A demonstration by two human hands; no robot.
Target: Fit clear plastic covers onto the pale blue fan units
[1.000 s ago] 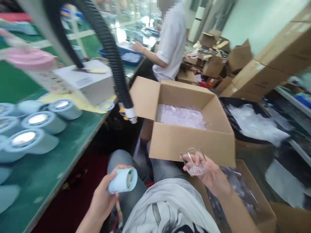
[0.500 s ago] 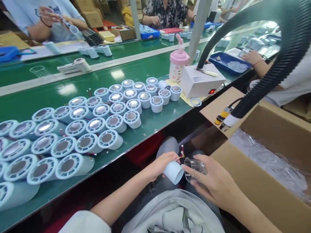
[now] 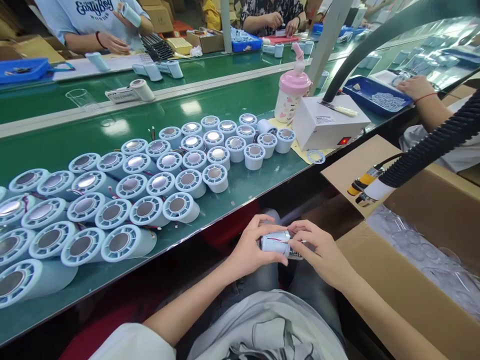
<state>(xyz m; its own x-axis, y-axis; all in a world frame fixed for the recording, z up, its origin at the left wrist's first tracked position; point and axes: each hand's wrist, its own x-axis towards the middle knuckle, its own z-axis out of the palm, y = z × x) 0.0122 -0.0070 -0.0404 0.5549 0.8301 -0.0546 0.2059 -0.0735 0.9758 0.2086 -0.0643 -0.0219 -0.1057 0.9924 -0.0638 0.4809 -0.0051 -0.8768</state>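
Above my lap, my left hand is wrapped round a light-blue cylindrical housing, which lies sideways with a thin red wire along it. Closed over the housing's right end is my right hand, its fingers on a clear plastic cup that meets the housing there. How far the cup goes over the housing is hidden by the fingers. On the green bench to the left stand several rows of similar light-blue housings with round metallic discs in their tops.
An open carton of clear plastic cups stands at my right. Above it hangs a black corrugated hose. A white box with a red switch and a pink-lidded bottle stand on the bench. Co-workers sit opposite and at right.
The clear cup, held apart at the right before, now meets the housing's end. The housing has turned sideways, and both hands have come together. The head view has shifted slightly.
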